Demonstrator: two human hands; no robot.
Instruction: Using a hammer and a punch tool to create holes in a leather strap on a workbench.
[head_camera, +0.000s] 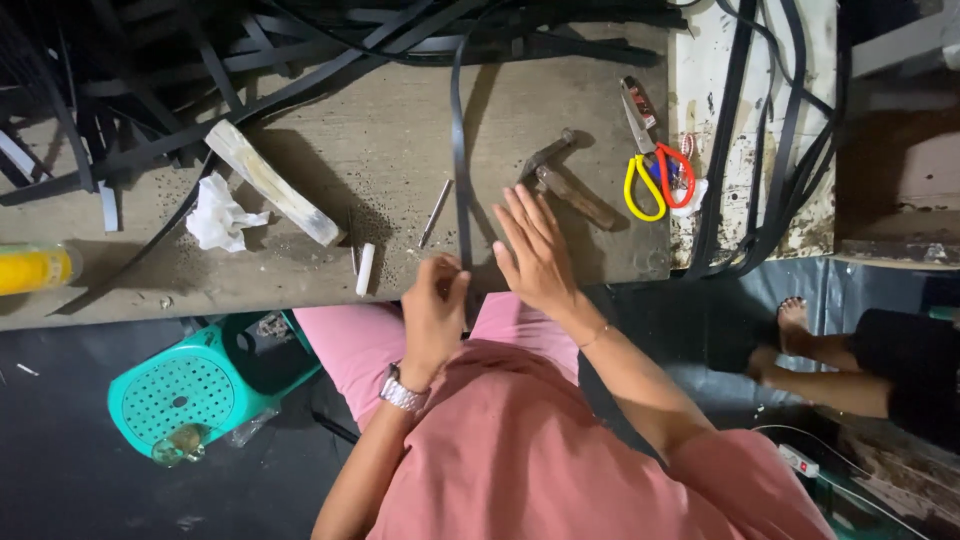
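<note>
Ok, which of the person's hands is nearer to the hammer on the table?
Right. The right hand lies flat with its fingertips just short of the hammer. The left hand is further off, pinching the black strap near the table edge.

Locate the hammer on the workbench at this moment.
In the head view, the hammer lies on the right part of the workbench, just beyond the right hand fingertips and left of the yellow-and-red scissors.

Left hand (435, 300) — pinching black strap (461, 150)
</note>
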